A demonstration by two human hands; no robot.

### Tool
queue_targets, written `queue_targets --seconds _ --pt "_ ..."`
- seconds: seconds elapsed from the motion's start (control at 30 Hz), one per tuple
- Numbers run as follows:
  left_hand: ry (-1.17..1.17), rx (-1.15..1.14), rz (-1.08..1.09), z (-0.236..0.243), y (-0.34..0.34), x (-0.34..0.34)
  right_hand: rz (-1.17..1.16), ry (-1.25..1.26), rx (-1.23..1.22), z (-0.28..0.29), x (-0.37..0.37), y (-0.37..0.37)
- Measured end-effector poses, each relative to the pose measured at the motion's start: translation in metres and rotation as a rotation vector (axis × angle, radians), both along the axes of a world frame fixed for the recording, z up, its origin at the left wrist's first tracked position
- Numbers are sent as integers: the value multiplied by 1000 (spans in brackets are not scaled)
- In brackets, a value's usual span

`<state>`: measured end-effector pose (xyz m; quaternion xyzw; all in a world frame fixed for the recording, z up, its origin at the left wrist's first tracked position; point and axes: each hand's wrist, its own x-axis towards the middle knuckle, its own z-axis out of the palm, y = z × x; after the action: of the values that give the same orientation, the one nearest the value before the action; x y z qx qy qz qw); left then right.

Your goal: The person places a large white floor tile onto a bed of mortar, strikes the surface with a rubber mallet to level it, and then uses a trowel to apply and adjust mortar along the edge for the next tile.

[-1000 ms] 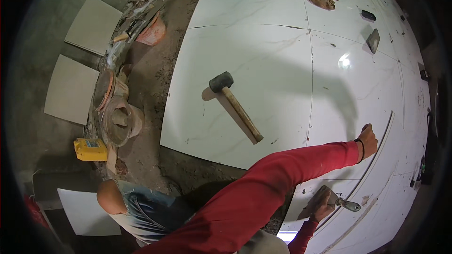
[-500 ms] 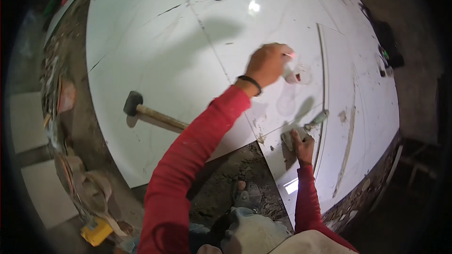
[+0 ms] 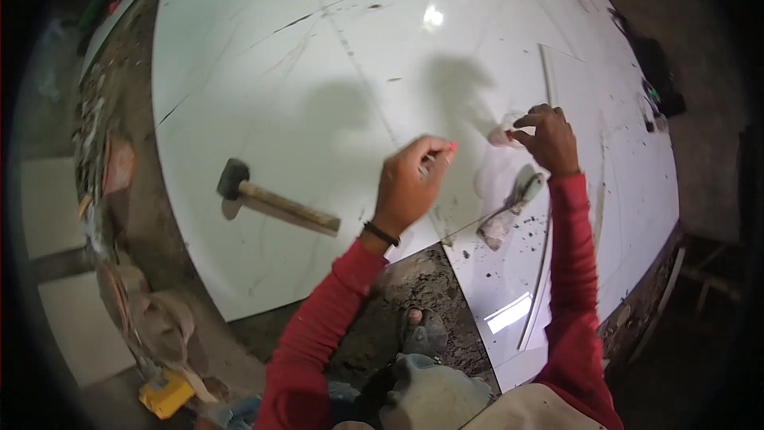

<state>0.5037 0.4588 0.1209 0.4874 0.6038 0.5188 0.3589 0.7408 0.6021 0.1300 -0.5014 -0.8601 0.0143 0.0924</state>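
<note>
My left hand (image 3: 410,183) is closed above the white tiles, pinching a small red piece (image 3: 453,146) between thumb and fingertips; its exact kind is too small to tell. To its right, my right hand (image 3: 551,139) has its thumb and fingers closed at the rim of a small clear plastic cup (image 3: 499,137) with red bits in it. The fingers partly cover this cup. Below it lies a trowel (image 3: 495,228) with dirty blade and greenish handle, touched by neither hand. A mallet (image 3: 232,179) with a black head and wooden handle rests on the tile to the left.
Large white veined tiles (image 3: 263,263) spread ahead, with a raised strip edge (image 3: 547,72) on the right. Bare rough ground (image 3: 422,279) lies close to my foot. On the left are a yellow tool (image 3: 165,394) and debris. Dark items (image 3: 656,72) sit at the far right.
My left hand has drawn back toward me and left, away from the cup, with the red piece. My right hand has let go of the trowel and moved up to the cup.
</note>
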Motion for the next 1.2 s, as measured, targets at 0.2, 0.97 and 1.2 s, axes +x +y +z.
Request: queue_targets --seconds 0.2,0.97,1.2 --pt "-30 -199 165 -6 -89 -13 -79 -329 -264 -42 -14 45" --pt "-265 -241 247 -12 -97 -20 230 119 -20 22 6 9" --pt "-252 -244 235 -22 -100 -22 145 393 -282 10 -2 -5"
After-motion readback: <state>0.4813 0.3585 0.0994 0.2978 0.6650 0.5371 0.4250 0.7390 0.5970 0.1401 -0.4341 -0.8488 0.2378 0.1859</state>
